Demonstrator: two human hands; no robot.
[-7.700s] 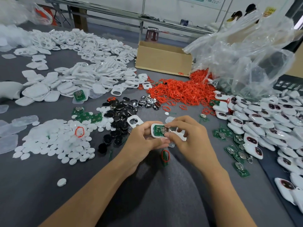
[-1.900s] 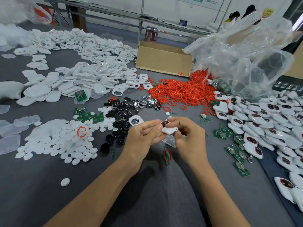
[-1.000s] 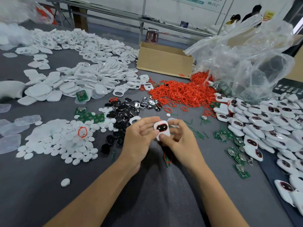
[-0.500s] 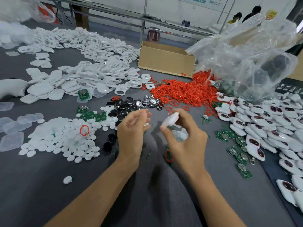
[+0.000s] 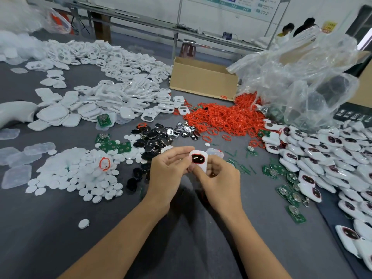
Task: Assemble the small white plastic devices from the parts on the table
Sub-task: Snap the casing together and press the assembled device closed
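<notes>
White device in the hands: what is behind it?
The left hand and right hand pinch the white device, wrapping behind it. A translucent piece shows just past it on the table. Its back face is covered.

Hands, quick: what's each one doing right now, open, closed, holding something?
Left hand: pinching the white device at its left edge.
Right hand: gripping the same device from the lower right.
</notes>
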